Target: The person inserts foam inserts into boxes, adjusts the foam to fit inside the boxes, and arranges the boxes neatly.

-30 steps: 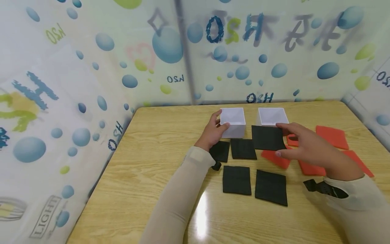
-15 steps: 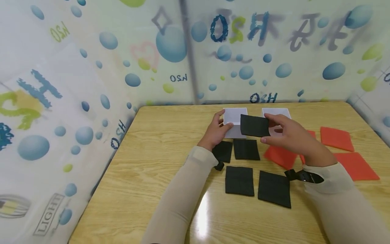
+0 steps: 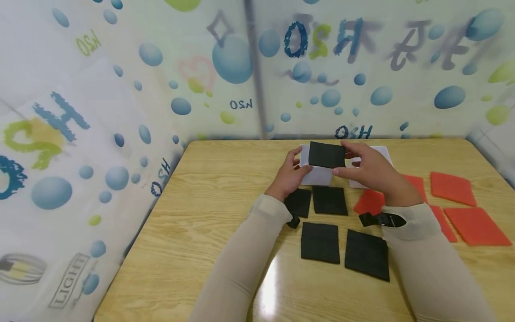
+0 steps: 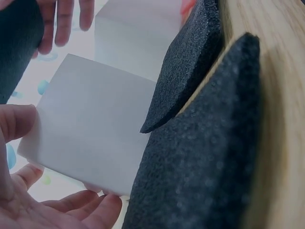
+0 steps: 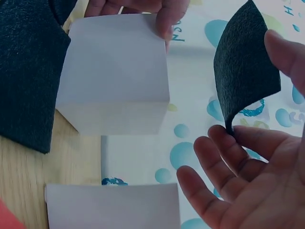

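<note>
I count five black foam squares: one in my right hand (image 3: 370,170), four lying flat on the wooden table (image 3: 225,223). The red foam squares (image 3: 452,188) lie at about three o'clock from my hands; I see four or five, but my right forearm covers some, so I cannot tell the exact count. There are two white boxes, both open-topped, smooth and square-sided.

My right thumb and fingers pinch the held black square (image 3: 327,154) by its edge; it is thin, porous sponge and bends in the grip. It hangs over the left white box (image 3: 315,175), at twelve o'clock from the four flat black squares (image 3: 320,242).

My left hand (image 3: 290,175) curls round the left box, thumb on its near face and fingers on the far side, at nine o'clock from the held piece.

The right white box (image 3: 384,154) stands just beside the left one, mostly hidden behind my right hand. A bubble-printed sheet (image 3: 120,89) walls the table at the back and sides.
</note>
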Motion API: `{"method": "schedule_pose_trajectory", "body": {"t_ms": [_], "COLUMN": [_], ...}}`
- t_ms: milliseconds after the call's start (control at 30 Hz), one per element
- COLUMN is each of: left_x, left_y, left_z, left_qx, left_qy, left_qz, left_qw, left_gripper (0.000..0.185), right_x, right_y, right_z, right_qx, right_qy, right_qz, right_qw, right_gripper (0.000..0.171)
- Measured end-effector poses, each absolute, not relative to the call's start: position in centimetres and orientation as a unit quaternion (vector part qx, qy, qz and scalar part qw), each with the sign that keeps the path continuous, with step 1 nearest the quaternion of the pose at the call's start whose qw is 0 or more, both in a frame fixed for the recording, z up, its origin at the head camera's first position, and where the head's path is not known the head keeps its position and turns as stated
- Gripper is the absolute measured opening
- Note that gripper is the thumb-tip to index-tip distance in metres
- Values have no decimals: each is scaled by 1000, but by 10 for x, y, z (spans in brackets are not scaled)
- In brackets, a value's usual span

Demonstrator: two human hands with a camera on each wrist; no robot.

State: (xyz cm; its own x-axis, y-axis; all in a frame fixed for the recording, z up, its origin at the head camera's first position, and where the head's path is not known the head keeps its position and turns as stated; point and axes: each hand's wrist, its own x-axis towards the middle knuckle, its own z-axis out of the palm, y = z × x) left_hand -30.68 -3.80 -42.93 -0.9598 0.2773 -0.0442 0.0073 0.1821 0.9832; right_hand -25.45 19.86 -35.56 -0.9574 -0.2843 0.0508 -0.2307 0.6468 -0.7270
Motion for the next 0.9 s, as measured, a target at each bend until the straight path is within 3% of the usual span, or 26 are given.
{"method": "schedule_pose_trajectory", "body": {"t_ms": [233, 500, 900], "left_x": [-307, -307, -306], "left_y": [-37, -40, -38], "left_z": [-432, -433, -431], "left_qx": [89, 92, 83], "left_qy": [780, 783, 792], "left_qz": [611, 607, 597], "left_qw": [101, 100, 94], "left_gripper": [71, 72, 73], "right_x": [-260, -263, -270], "right_y": [189, 176, 172], "right_z": [-365, -376, -385], "right_qx": [-115, -109, -108], "right_qy": [924, 944, 956], "right_qz": [-364, -311, -273], "right_qw": [22, -31, -19], "right_gripper": [100, 98, 98]}}
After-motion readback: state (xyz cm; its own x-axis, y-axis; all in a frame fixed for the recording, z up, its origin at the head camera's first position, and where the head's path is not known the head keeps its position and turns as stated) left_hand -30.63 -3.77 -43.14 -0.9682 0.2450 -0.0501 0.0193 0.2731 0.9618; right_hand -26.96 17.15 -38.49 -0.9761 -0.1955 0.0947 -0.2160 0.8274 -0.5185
